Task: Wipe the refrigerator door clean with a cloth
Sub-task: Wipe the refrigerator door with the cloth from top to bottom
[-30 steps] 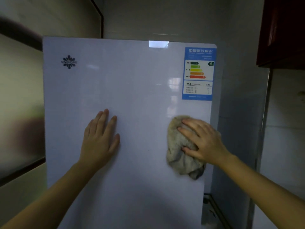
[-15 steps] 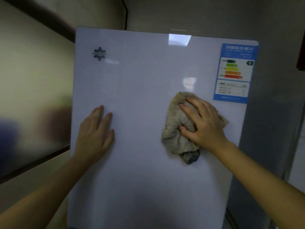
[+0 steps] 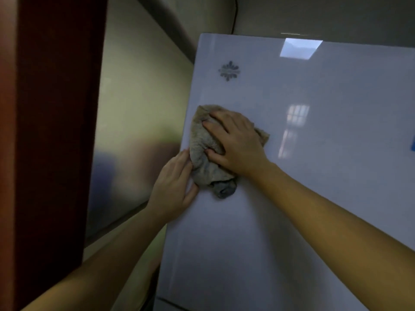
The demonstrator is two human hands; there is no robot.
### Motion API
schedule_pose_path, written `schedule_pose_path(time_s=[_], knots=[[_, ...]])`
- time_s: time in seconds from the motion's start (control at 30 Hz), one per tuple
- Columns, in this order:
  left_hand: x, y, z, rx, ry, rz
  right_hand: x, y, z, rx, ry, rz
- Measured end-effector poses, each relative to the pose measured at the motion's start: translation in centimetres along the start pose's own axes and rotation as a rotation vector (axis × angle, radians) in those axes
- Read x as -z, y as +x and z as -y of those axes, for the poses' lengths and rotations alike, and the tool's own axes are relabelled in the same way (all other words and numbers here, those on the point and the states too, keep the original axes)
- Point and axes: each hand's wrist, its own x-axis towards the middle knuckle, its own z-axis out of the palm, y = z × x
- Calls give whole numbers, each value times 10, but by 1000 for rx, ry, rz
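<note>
since a second ago my right hand has dragged the cloth across to the left edge of the fridge door, under the logo, fingers bunched into it; my left hand lies flat and open beside it, touching. i'd keep even pressure and overlap strokes downward. glossy white surface, dim room, dark red panel near left.

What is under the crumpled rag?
The white fridge door: the right hand holds the rag against it. The patch of door beneath is covered, so its state cannot be seen.
</note>
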Motion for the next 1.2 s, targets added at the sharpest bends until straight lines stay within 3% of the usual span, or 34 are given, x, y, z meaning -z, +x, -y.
schedule_pose_path(time_s=[0.2,0.4,0.73,1.0,1.2], knots=[[-3,-2,11,-63,25,-17,20,-44,-22,35,-55,-20],[-15,-9,-5,15,8,-48,65,-151,-76,45,-120,-27],[-19,-11,-5,16,-13,-39,127,-320,-105,-122,-189,110],[-7,-21,-7,-8,-11,-21,72,-247,-53,-76,-86,21],[5,-17,-4,-56,-21,-21,-11,-169,33,58,6,79]])
